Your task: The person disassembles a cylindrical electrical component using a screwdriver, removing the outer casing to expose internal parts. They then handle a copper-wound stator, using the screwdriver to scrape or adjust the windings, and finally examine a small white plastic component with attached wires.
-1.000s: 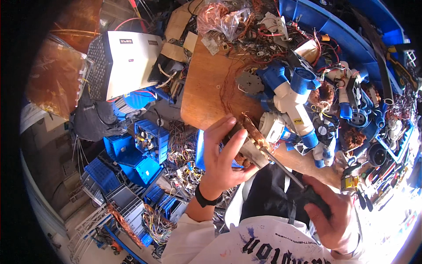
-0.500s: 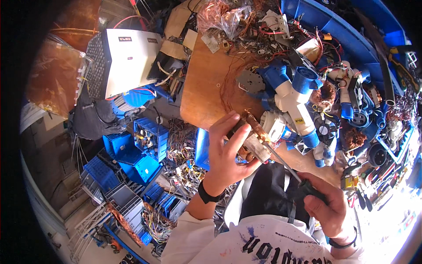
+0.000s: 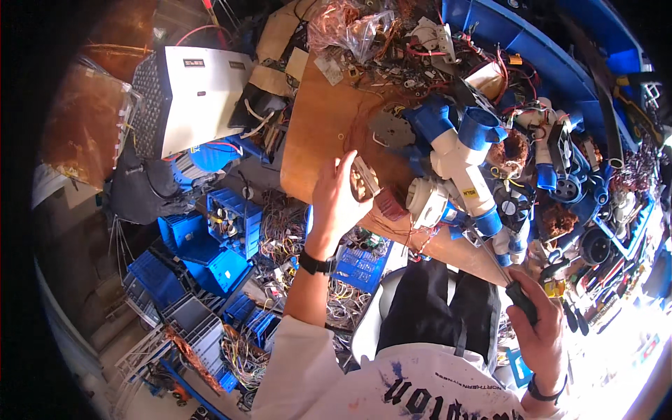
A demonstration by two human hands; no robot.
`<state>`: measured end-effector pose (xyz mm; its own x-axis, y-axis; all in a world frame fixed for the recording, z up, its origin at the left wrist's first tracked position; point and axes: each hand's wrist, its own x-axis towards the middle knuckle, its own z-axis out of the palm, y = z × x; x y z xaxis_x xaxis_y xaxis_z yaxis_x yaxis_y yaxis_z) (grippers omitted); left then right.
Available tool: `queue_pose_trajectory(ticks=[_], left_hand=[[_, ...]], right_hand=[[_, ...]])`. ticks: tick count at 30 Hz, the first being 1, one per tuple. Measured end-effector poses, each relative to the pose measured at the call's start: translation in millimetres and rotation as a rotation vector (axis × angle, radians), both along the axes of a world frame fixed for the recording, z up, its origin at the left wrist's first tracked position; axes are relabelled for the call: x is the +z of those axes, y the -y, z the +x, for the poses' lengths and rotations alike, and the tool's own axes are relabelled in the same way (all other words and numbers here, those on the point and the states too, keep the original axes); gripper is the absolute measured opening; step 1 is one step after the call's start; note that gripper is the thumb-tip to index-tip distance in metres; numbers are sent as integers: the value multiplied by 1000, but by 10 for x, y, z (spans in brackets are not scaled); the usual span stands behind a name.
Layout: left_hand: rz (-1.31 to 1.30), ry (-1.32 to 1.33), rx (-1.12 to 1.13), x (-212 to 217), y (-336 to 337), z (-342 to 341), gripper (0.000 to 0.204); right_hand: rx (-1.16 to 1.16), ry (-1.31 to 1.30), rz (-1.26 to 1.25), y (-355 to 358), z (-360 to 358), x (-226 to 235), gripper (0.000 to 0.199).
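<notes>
At the near edge of the wooden table [image 3: 315, 140], my left hand [image 3: 334, 203] has its fingers round a small metal-framed piece with a copper winding [image 3: 364, 179]. The fingers partly cover this piece. Just right of it lies a reddish coil [image 3: 390, 204] with thin wires, beside a round cream plastic fitting [image 3: 425, 203]. My right hand [image 3: 542, 325], farther right, grips the dark handle of a screwdriver [image 3: 521, 301]. The screwdriver's shaft points up and left toward the table edge, apart from the metal-framed piece.
White-and-blue industrial plug connectors [image 3: 465, 164] and a flat grey disc [image 3: 392, 130] lie beyond my left hand. Scrap wires and parts cover the table's far and right sides, bordered by a blue bin [image 3: 521, 38]. Blue crates [image 3: 210, 259] stand lower left, near a white metal case [image 3: 203, 98].
My left hand has moved up and left with the metal-framed piece, away from the screwdriver. My right hand has shifted right and slightly down, still holding the screwdriver. The reddish coil now shows on the table.
</notes>
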<state>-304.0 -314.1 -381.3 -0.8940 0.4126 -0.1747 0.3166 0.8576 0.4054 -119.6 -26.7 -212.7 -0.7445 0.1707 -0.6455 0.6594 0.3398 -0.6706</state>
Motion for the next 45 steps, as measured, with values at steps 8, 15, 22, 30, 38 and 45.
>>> queue_pose_trajectory(ticks=[8, 15, 22, 30, 38, 45], left_hand=[[-244, -20, -54, -476, -6, -195, 82], [-399, -22, -155, -623, -108, -366, 84], [166, -218, -4, -370, -493, -364, 99], [234, -184, 52, -709, -775, -400, 92], [942, 98, 134, -362, -452, -423, 86], [1316, 422, 52, 541, -396, -169, 88]], right_hand=[[-97, 14, 55, -19, 175, -55, 43], [-88, -51, 65, 16, 231, -96, 42], [-110, -73, 63, -3, 276, -125, 42], [-163, -78, 30, -32, 308, -88, 41], [-235, -73, 61, -97, 370, -82, 43], [-284, -80, 38, -168, 444, -126, 45]])
